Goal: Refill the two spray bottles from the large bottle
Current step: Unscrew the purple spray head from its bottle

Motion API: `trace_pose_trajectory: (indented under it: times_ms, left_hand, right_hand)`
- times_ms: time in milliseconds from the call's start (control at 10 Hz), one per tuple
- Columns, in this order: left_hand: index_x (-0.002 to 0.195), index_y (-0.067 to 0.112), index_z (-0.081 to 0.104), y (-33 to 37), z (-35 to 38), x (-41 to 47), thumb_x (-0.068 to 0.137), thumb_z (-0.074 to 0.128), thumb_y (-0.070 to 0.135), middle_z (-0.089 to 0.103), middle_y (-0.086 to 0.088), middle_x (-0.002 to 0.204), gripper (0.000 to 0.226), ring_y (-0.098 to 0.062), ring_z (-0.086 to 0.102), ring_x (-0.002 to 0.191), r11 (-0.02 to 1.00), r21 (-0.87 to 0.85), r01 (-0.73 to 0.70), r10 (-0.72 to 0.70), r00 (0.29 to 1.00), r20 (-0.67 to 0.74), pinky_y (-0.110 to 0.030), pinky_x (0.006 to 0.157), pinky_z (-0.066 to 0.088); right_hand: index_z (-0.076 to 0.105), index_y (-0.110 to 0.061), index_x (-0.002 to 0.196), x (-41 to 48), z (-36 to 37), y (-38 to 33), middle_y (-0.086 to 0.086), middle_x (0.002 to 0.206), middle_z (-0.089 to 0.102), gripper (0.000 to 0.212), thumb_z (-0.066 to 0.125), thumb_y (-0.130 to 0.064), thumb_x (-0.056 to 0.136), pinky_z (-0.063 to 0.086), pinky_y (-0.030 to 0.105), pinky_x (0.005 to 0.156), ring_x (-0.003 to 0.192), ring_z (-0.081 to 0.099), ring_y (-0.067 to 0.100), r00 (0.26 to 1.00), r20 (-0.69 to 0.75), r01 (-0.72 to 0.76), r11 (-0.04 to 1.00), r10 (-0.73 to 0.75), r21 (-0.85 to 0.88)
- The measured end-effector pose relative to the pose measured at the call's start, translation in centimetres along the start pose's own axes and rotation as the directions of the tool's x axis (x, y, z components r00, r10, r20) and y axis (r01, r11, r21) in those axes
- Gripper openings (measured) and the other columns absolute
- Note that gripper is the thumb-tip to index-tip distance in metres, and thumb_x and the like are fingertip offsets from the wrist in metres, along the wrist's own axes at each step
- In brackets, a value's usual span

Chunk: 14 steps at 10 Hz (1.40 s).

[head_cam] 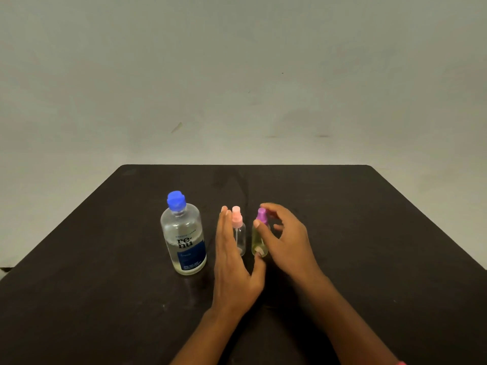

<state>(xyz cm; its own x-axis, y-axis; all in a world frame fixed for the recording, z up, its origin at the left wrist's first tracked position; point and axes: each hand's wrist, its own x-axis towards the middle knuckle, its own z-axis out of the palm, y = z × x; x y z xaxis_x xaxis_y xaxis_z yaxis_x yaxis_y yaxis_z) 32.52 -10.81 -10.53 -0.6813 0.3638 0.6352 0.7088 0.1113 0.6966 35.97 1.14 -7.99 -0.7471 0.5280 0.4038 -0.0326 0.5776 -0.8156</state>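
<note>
A large clear bottle (183, 234) with a blue cap and dark blue label stands on the dark table (369, 233), left of centre. To its right stand two small spray bottles: a clear one with a pink head (239, 231) and a yellowish one with a purple head (261, 234). My left hand (233, 264) is flat with straight fingers along the left side of the pink-headed bottle, and its thumb reaches the base of the purple-headed bottle. My right hand (283, 238) curls around the purple head, index finger over its top and thumb at the neck.
A plain pale wall rises behind the table's far edge. The table's cut corners show at the far left and far right. Bare tabletop lies to the right of my right hand and left of the large bottle.
</note>
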Motion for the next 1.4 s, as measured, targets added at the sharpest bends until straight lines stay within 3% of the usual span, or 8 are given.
trace_pose_trajectory:
  times_ms: [200,500,700,800,900,1100,1300,1400]
  left_hand:
    - [0.138,0.01,0.034,0.0,0.1,-0.1,0.08,0.065,0.021,0.046,-0.01,0.138,0.068,-0.01,0.041,0.13,0.99,-0.002,-0.141,0.14,0.986,-0.085,-0.015,0.106,0.03]
    - [0.119,0.03,0.048,0.1,0.0,-0.4,0.077,0.059,0.062,0.054,0.016,0.107,0.054,0.001,0.053,0.098,0.991,0.095,-0.097,0.097,0.995,0.006,-0.017,0.082,0.048]
    - [0.112,0.024,0.062,-0.8,0.1,-0.2,0.068,0.078,0.039,0.065,0.01,0.102,0.049,0.002,0.055,0.095,0.996,0.081,-0.036,0.039,0.999,-0.033,-0.009,0.084,0.043]
    - [0.11,0.015,0.067,-0.8,0.0,-0.1,0.066,0.083,0.026,0.066,0.008,0.102,0.048,0.006,0.05,0.098,0.99,0.119,-0.072,0.079,0.996,-0.051,-0.004,0.087,0.038]
    - [0.113,0.015,0.066,-0.7,-0.2,0.0,0.072,0.068,0.037,0.058,0.015,0.104,0.047,0.006,0.049,0.099,0.99,0.114,-0.089,0.096,0.994,-0.058,-0.007,0.088,0.04]
    - [0.115,0.013,0.066,-1.0,-0.4,0.0,0.068,0.081,0.027,0.059,0.015,0.106,0.052,0.004,0.053,0.103,0.997,0.048,-0.063,0.065,0.997,-0.044,-0.008,0.091,0.042]
    - [0.123,0.022,0.06,-0.7,-0.2,-0.3,0.077,0.066,0.041,0.059,0.023,0.111,0.05,0.007,0.057,0.105,0.999,-0.039,-0.02,0.023,0.998,0.063,-0.017,0.089,0.048]
    - [0.123,0.021,0.061,-0.8,-0.1,-0.2,0.077,0.07,0.035,0.058,0.025,0.112,0.049,0.01,0.055,0.107,0.999,-0.032,-0.005,0.007,0.998,0.057,-0.017,0.09,0.047]
  right_hand:
    - [0.067,-0.016,0.1,0.3,-1.4,-1.0,-0.01,0.088,0.065,0.019,0.066,-0.03,0.086,0.053,0.032,0.082,0.079,0.059,0.002,0.998,-0.013,-0.057,0.998,0.057,-0.007]
    - [0.064,-0.021,0.079,-1.0,-3.3,-3.5,-0.006,0.071,0.066,0.026,0.075,-0.044,0.074,0.049,0.02,0.064,0.065,0.06,0.005,0.984,0.009,-0.176,0.984,0.176,-0.009]
    - [0.063,-0.019,0.079,-1.0,-3.9,-4.2,-0.009,0.077,0.065,0.019,0.078,-0.03,0.076,0.048,0.01,0.058,0.07,0.061,0.003,0.979,0.037,-0.197,0.975,0.201,-0.107]
    - [0.063,-0.017,0.081,-1.0,-4.0,-4.0,-0.007,0.078,0.066,0.019,0.078,-0.027,0.077,0.054,0.017,0.063,0.072,0.064,0.006,0.976,0.068,-0.197,0.975,0.205,-0.101]
    - [0.061,-0.015,0.084,-1.0,-4.1,-3.9,-0.007,0.078,0.065,0.02,0.077,-0.025,0.078,0.05,0.013,0.06,0.07,0.062,0.002,0.98,0.095,-0.163,0.981,0.173,-0.11]
    - [0.059,-0.021,0.089,-0.3,-4.8,-4.4,-0.008,0.088,0.064,0.017,0.075,-0.02,0.081,0.054,0.019,0.069,0.079,0.063,0.005,0.961,0.277,0.019,0.987,0.026,-0.16]
    - [0.063,-0.022,0.1,2.1,-7.5,-5.8,-0.009,0.103,0.064,0.027,0.07,-0.003,0.082,0.053,0.027,0.091,0.1,0.062,0.006,0.787,0.617,0.094,0.986,0.01,-0.137]
    - [0.058,-0.027,0.111,2.6,-7.3,-6.0,-0.011,0.106,0.061,0.032,0.072,-0.032,0.082,0.053,0.019,0.082,0.098,0.06,0.006,0.783,0.619,0.125,0.961,0.058,-0.248]
